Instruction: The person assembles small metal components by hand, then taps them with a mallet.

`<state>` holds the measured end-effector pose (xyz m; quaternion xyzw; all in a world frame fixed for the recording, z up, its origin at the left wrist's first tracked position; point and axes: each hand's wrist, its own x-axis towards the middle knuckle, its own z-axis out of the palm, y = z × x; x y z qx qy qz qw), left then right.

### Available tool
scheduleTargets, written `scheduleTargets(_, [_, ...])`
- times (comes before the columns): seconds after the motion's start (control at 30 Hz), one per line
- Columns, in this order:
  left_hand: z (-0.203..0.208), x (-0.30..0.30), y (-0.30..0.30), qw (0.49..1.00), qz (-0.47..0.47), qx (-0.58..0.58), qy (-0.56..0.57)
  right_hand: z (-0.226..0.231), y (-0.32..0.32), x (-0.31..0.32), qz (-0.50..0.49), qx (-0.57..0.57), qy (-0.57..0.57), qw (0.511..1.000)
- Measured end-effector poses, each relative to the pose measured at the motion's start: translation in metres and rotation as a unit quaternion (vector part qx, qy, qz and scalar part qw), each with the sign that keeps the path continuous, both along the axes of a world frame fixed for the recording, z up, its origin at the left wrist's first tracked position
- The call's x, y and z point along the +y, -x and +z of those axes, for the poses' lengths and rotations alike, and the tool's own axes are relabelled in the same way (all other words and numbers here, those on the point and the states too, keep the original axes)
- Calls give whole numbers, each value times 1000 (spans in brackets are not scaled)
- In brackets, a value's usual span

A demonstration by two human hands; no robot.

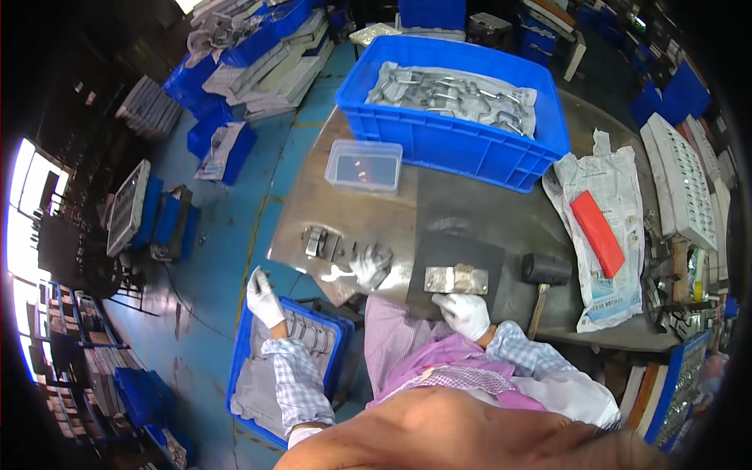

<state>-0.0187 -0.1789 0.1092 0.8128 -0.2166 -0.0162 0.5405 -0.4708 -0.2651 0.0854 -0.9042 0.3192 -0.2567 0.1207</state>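
Two white-gloved hands, both yours, show below the middle of the frame. Your left hand (265, 301) is left of centre, off the table (313, 211) and over the upper left corner of the lower crate (339, 352); its fingers are stretched out and point up the frame, clamped on nothing that shows. Your right hand (465, 315) is right of centre, its fingertips at the lower edge of the block (457, 280); you may be gripping it or only resting there, and I cannot tell which (the back of the glove faces the camera). The block, flat metal with a raised part in its middle, lies on the dark mat (446, 244), just right of the frame's centre.

To the block's right you have the mallet (546, 269), black head up, handle running down the frame. Farther right, a red packet (598, 233) lies slanted on newspaper (611, 294). Left of the block sits a grey-and-white bundle (371, 265), too blurred to name, with a metal piece (319, 243) to its left. Above them stands the clear box (364, 166). At the top of the table, the upper crate (454, 146), blue, holds bent metal parts (446, 95) on a pale liner. The lower crate, also blue, holds grey pieces.
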Motion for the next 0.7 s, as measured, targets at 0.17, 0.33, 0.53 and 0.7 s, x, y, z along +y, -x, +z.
scheduleTargets(0.17, [77, -101, 128, 921, -321, -218, 27, 2, 5, -4, 76, -19, -73, 994])
scheduleTargets(0.33, [136, -230, 184, 795, -473, -380, 34, 47, 53, -27, 99, -85, -278, 952])
scheduleTargets(0.53, [182, -390, 171, 855, -442, -270, -22, 187, 104, -178, 38, -270, -297, 915])
scheduleTargets(0.7, [139, -506, 180, 641, -557, -446, -282, 190, 60, -387, -116, 4, -82, 990])
